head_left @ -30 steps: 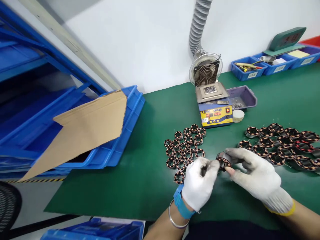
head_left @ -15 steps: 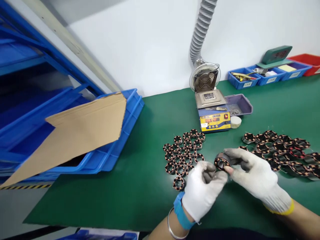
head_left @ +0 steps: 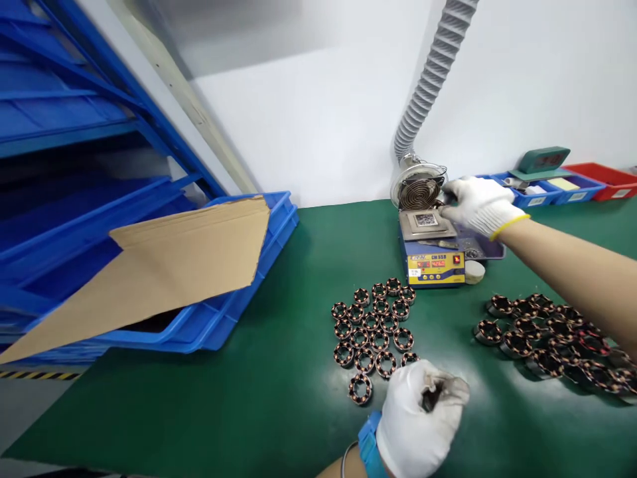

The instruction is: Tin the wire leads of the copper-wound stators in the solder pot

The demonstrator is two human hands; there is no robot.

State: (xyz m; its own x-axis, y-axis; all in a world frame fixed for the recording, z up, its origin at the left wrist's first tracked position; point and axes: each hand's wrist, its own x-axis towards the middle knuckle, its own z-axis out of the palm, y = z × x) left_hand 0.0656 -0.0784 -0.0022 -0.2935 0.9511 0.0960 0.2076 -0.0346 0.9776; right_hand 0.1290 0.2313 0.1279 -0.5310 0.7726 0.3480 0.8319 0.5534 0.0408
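White-gloved right hand [head_left: 480,204] reaches over the solder pot [head_left: 432,247], its grip hidden. Left hand [head_left: 421,425], loosely curled and empty, hovers near small copper-wound stators [head_left: 373,332] on the green worktop [head_left: 249,398]. Pot's label is unreadable.

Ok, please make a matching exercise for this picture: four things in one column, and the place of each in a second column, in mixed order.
Things:
1. right hand
2. left hand
3. cardboard sheet
4. red bin

Places:
a. over the blue crate
b. at the solder pot by the fan
c. far right, by the wall
d. near edge, beside the small coil group

Pairs: 1-b, 2-d, 3-a, 4-c
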